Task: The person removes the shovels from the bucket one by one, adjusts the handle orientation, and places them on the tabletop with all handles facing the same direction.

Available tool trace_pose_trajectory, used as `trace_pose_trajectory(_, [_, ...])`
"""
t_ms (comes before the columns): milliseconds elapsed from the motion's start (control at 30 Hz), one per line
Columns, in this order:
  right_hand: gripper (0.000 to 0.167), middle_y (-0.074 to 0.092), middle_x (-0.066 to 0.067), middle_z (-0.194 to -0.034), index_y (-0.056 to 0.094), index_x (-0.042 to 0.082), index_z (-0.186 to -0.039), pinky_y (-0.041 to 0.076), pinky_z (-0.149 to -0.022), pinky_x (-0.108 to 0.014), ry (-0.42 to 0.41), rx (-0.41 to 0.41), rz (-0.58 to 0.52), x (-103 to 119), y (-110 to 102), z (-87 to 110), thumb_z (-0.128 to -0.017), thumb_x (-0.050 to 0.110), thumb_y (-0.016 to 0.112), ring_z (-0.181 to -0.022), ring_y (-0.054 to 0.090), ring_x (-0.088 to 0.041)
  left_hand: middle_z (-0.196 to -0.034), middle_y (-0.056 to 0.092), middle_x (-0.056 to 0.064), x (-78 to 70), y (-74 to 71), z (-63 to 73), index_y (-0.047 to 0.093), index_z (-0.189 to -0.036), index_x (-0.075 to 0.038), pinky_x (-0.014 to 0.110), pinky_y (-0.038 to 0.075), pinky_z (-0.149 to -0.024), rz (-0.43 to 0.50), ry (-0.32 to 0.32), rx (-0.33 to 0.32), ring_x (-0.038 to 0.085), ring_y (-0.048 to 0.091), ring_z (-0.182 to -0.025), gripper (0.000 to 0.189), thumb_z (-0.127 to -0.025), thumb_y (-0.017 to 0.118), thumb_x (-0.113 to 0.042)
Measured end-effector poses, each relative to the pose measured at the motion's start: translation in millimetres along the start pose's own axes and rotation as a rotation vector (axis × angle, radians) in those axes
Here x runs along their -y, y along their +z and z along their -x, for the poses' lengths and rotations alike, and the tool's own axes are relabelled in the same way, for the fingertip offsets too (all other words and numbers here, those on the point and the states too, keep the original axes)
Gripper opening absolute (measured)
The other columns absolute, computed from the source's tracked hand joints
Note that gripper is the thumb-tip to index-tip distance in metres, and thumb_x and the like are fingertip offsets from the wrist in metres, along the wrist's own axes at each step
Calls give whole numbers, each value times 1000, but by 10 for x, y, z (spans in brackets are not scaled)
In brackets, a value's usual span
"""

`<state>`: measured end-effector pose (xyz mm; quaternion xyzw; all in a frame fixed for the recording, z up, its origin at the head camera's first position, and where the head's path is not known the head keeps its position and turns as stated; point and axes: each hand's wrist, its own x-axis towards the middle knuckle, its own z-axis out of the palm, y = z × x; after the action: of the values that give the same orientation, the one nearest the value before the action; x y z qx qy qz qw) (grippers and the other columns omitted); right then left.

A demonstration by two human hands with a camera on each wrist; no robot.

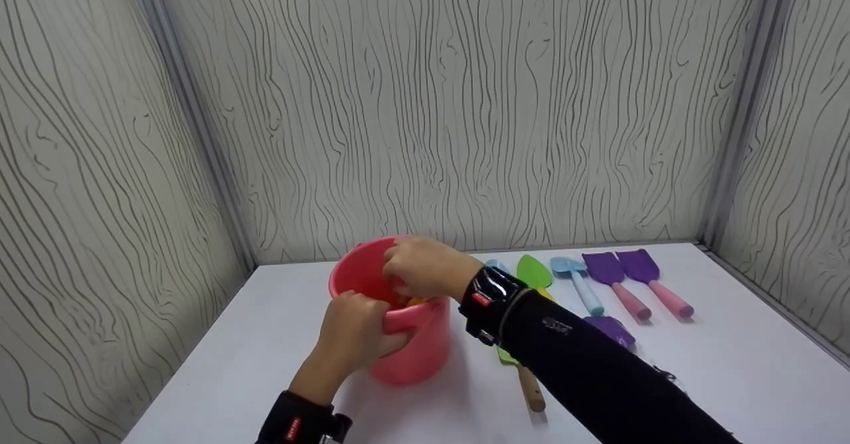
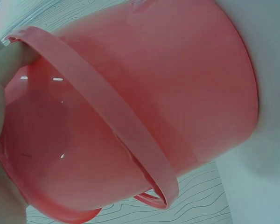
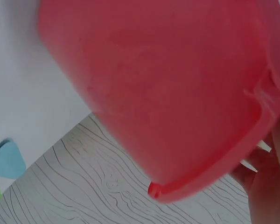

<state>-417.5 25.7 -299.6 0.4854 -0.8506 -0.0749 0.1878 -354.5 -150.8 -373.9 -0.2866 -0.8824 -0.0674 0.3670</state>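
A red plastic bucket (image 1: 410, 358) stands on the white table, its mouth tilted toward me. My left hand (image 1: 355, 328) grips the near rim, fingers over the edge and thumb outside below it. In the left wrist view the bucket's handle band (image 2: 102, 98) hangs across the outer wall, close by the thumb. My right hand (image 1: 425, 268) reaches over the rim into the bucket with bent fingers. Just below it a small yellow piece (image 1: 417, 301) shows inside. The right fingertips are mostly hidden, and I cannot tell whether they hold that piece.
Right of the bucket lie toy shovels: two purple ones with pink handles (image 1: 639, 266), a light blue one (image 1: 584, 291) and a green one (image 1: 534, 271). Nearer, a purple blade (image 1: 611, 330) and a brown-handled green shovel (image 1: 531, 391) are partly under my right sleeve. Wood-patterned walls (image 1: 465, 99) enclose the table.
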Motion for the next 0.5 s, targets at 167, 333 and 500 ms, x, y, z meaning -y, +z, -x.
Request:
trace_pose_trajectory(167, [22, 58, 7, -68, 68, 20, -76, 53, -91, -31, 63, 76, 37, 88, 168, -126, -95, 12, 75, -80, 59, -13, -51, 49, -6, -9, -14, 9, 55, -59, -18, 24, 44, -55, -7, -16, 14, 5, 38, -48, 46, -76, 93, -37])
trace_pose_trajectory(333, [30, 53, 3, -61, 57, 16, -67, 56, -97, -39, 118, 179, 308, 171, 222, -186, -94, 14, 70, -71, 60, -15, -51, 51, -7, -2, -49, 25, 57, -59, -18, 24, 47, -56, -8, -34, 16, 5, 40, -48, 44, -75, 94, -36])
trace_pose_trajectory(500, [31, 56, 1, -66, 60, 14, -70, 59, -78, -39, 202, 288, 444, 181, 204, -170, -94, 28, 73, -67, 55, -15, -52, 50, -6, -10, -38, 2, 56, -60, -18, 23, 45, -56, -14, -23, 14, 5, 40, -49, 45, -75, 94, -36])
